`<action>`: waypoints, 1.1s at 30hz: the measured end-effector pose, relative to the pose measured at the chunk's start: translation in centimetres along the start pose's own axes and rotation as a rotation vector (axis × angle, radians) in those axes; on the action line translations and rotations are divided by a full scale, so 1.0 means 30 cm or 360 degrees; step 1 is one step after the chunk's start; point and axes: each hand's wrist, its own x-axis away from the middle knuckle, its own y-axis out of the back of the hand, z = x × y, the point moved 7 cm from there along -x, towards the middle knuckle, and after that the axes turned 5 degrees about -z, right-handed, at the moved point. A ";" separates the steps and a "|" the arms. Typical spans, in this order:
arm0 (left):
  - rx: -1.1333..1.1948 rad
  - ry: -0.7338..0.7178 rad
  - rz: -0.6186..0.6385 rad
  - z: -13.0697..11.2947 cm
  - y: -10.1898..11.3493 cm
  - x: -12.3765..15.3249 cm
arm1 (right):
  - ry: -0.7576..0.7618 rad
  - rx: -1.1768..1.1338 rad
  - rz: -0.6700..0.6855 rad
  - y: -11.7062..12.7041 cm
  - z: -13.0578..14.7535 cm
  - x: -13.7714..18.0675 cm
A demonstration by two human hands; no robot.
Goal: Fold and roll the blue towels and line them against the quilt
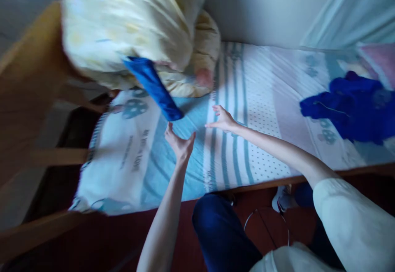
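The head view shows, at the far left, blurred wooden rails (58, 156), and next to them a patterned bed sheet (120, 185). Above this sheet there is pale yellow clothing (129, 21), which seems to belong to another person sitting on the bed. To the right, a long blue cloth (153, 89) slants downward from the front of this clothing, its lower end over the light blue part of the sheet; whether somebody grips its upper end, I cannot tell. In my judgement the cloth is light and soft, it bends easily and is not fragile, but a smooth surface could make it slide a little. The lower end seems the best place to take hold, with the thumb on one side and the fingers on the other. Just beside this end is the left hand (182, 143), its thumb and fingers wide apart and nothing between them; if a fingertip touches the cloth, it is not clear. Further right, the right hand (226, 120) is also empty, its fingers spread and half curved above the striped area. At the far right lies a crumpled blue garment (367, 107), well apart from both hands.
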 end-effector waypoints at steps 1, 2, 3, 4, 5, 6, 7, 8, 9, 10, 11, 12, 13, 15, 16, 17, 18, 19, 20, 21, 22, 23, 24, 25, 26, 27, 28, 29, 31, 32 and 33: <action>-0.0022 -0.0095 0.0238 -0.041 -0.055 0.092 | -0.0059 0.0047 0.0012 0.093 -0.071 0.080; -0.0042 -0.0209 0.0544 -0.092 -0.126 0.202 | -0.0124 0.0095 -0.0001 0.195 -0.142 0.160; -0.0057 -0.0328 0.0874 -0.151 -0.202 0.331 | -0.0191 0.0143 -0.0046 0.309 -0.210 0.240; -0.0071 -0.0433 0.1163 -0.215 -0.269 0.471 | -0.0261 0.0197 -0.0127 0.432 -0.274 0.319; -0.0108 -0.0510 0.1380 -0.279 -0.326 0.609 | -0.0342 0.0262 -0.0248 0.565 -0.333 0.397; -0.0174 -0.0559 0.1524 -0.340 -0.375 0.738 | -0.0413 0.0332 -0.0399 0.703 -0.383 0.473; -0.0253 -0.0590 0.1626 -0.397 -0.418 0.854 | -0.0493 0.0414 -0.0557 0.841 -0.427 0.546; -0.0353 -0.0577 0.1672 -0.443 -0.457 0.948 | -0.0585 0.0518 -0.0711 0.977 -0.465 0.615; -0.0463 -0.0530 0.1662 -0.478 -0.490 1.018 | -0.0683 0.0629 -0.0836 1.104 -0.497 0.679; -0.0555 -0.0482 0.1617 -0.504 -0.517 1.067 | -0.0800 0.0738 -0.0931 1.220 -0.525 0.738; -0.0632 -0.0428 0.1567 -0.521 -0.539 1.098 | -0.0914 0.0844 -0.1021 1.329 -0.548 0.793; -0.0686 -0.0388 0.1517 -0.530 -0.556 1.116 | -0.1005 0.0932 -0.1091 1.425 -0.564 0.842; -0.0719 -0.0365 0.1479 -0.535 -0.569 1.125 | -0.1050 0.0976 -0.1145 1.508 -0.576 0.883; -0.0744 -0.0356 0.1438 -0.538 -0.589 1.129 | -0.1150 0.1065 -0.1238 1.643 -0.597 0.954; -0.0751 -0.0359 0.1419 -0.538 -0.597 1.127 | -0.1197 0.1110 -0.1269 1.696 -0.608 0.982; -0.0763 -0.0356 0.1398 -0.538 -0.605 1.124 | -0.1254 0.1163 -0.1286 1.740 -0.622 1.004; -0.0786 -0.0345 0.1375 -0.538 -0.612 1.122 | -0.1314 0.1217 -0.1288 1.775 -0.639 1.021; -0.0816 -0.0326 0.1353 -0.538 -0.620 1.120 | -0.1366 0.1263 -0.1277 1.803 -0.657 1.030; -0.0849 -0.0307 0.1337 -0.538 -0.629 1.119 | -0.1401 0.1291 -0.1260 1.825 -0.677 1.034; -0.0882 -0.0289 0.1325 -0.538 -0.638 1.119 | -0.1426 0.1308 -0.1237 1.842 -0.697 1.032; -0.0909 -0.0275 0.1317 -0.537 -0.647 1.120 | -0.1432 0.1330 -0.1205 1.854 -0.715 1.025; -0.0928 -0.0268 0.1310 -0.536 -0.655 1.120 | -0.1416 0.1364 -0.1167 1.863 -0.730 1.012; -0.0941 -0.0270 0.1301 -0.534 -0.661 1.119 | -0.1384 0.1412 -0.1125 1.871 -0.743 0.996; -0.0951 -0.0276 0.1292 -0.532 -0.665 1.118 | -0.1348 0.1468 -0.1085 1.877 -0.754 0.979; -0.0965 -0.0286 0.1282 -0.528 -0.667 1.116 | -0.1321 0.1525 -0.1054 1.885 -0.764 0.964; -0.0982 -0.0299 0.1271 -0.523 -0.667 1.113 | -0.1303 0.1566 -0.1040 1.894 -0.774 0.951; -0.1004 -0.0314 0.1262 -0.519 -0.666 1.110 | -0.1297 0.1579 -0.1047 1.905 -0.783 0.942; -0.1027 -0.0328 0.1255 -0.515 -0.665 1.107 | -0.1294 0.1567 -0.1070 1.918 -0.792 0.936; -0.1064 -0.0346 0.1266 -0.510 -0.662 1.102 | -0.1259 0.1509 -0.1150 1.944 -0.798 0.932; -0.1076 -0.0344 0.1282 -0.509 -0.662 1.099 | -0.1208 0.1477 -0.1195 1.955 -0.793 0.934; -0.1082 -0.0337 0.1302 -0.509 -0.662 1.097 | -0.1130 0.1442 -0.1242 1.962 -0.781 0.937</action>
